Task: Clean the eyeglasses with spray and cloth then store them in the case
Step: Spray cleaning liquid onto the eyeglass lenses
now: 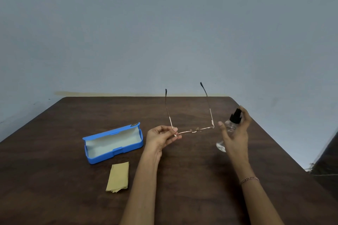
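Note:
My left hand (161, 138) pinches the left corner of thin gold-rimmed eyeglasses (194, 130), held above the table with both temples unfolded and pointing away from me. My right hand (236, 133) grips a small clear spray bottle (229, 127) with a black pump top, tilted toward the right end of the glasses, with a finger resting on the pump. A blue glasses case (113, 143) lies open to the left, its pale lining showing and nothing inside. In front of the case a folded tan cloth (118, 177) lies flat.
The dark brown wooden table (54, 179) stands against a plain grey-blue wall (164, 23). Its right edge runs diagonally near my right forearm, with a dark object (327, 160) beyond it.

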`<state>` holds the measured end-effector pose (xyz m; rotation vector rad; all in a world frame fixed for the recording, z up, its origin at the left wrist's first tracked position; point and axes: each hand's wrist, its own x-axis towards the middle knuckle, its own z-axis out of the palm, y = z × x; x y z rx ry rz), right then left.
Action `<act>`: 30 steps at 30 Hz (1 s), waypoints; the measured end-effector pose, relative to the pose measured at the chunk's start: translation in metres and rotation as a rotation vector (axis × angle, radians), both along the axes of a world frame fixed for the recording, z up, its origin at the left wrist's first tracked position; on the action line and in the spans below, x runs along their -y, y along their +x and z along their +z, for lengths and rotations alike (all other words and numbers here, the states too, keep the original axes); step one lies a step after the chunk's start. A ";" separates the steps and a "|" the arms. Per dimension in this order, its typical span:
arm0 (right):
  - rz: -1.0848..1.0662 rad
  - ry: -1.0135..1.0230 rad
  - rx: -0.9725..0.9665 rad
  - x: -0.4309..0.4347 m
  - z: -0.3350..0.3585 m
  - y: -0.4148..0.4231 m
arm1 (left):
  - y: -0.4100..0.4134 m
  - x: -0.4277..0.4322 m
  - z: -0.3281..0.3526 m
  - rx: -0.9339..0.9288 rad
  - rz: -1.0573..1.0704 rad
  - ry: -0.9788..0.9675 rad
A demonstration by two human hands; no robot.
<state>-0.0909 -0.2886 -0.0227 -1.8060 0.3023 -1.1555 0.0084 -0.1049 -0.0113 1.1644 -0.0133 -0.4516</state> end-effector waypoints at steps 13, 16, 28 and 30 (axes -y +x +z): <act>0.171 -0.137 -0.143 -0.002 -0.015 0.004 | -0.017 -0.034 0.020 0.169 0.277 -0.016; 0.174 -0.137 -0.163 -0.005 -0.013 0.001 | -0.022 -0.048 0.027 0.203 0.297 -0.029; 0.159 -0.106 -0.103 -0.014 -0.003 -0.016 | -0.038 -0.097 0.052 0.296 0.342 0.005; 0.077 -0.114 0.042 -0.019 0.005 -0.021 | -0.039 -0.104 0.055 0.309 0.355 0.001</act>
